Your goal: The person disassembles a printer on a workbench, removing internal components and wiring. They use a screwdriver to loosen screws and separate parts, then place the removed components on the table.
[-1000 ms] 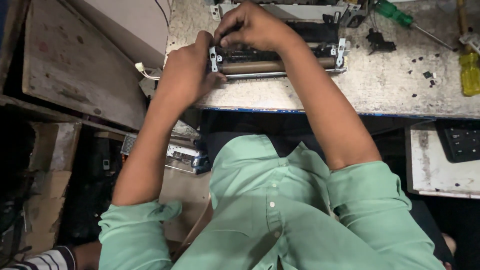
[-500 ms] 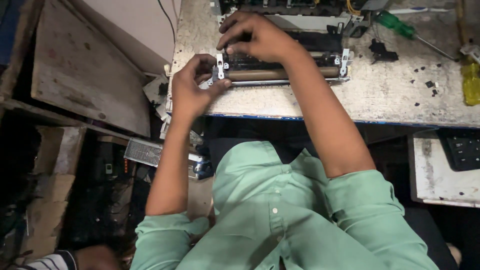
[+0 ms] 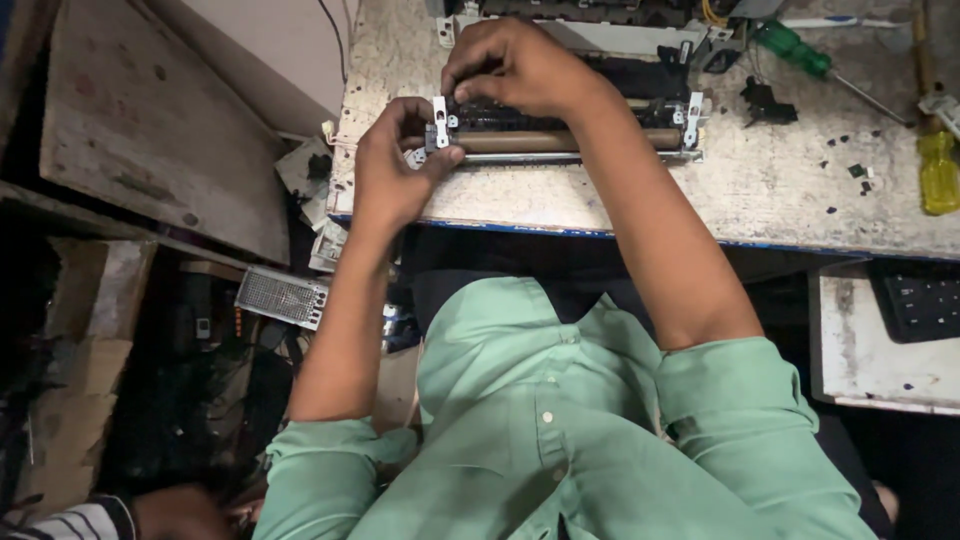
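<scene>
A roller unit [image 3: 570, 140], long and narrow with a brown roller between metal end brackets, lies along the near part of the bench [image 3: 760, 200], parallel to its front edge. The left hand [image 3: 395, 170] curls around the unit's left end, thumb and fingers pinching the small metal bracket there. The right hand [image 3: 520, 65] reaches over from above, fingers bent and pressed together on the black top of the unit near the same left end; whether it grips a part or only presses cannot be told. The two hands are just beside each other.

Behind the unit sits a larger grey machine body [image 3: 600, 25], touching or nearly touching it. To the right on the bench lie a green-handled screwdriver [image 3: 800, 50], a small black part [image 3: 765, 100] and, near the right edge, a yellow-handled screwdriver [image 3: 938, 165]. Dark specks are scattered over the worn bench top. Lower right, a dark keyboard [image 3: 920, 305] rests on a pale shelf. Left of the bench lean wooden boards [image 3: 150, 130], with a perforated metal box [image 3: 282, 297] below them. The person wears a green shirt [image 3: 560, 430].
</scene>
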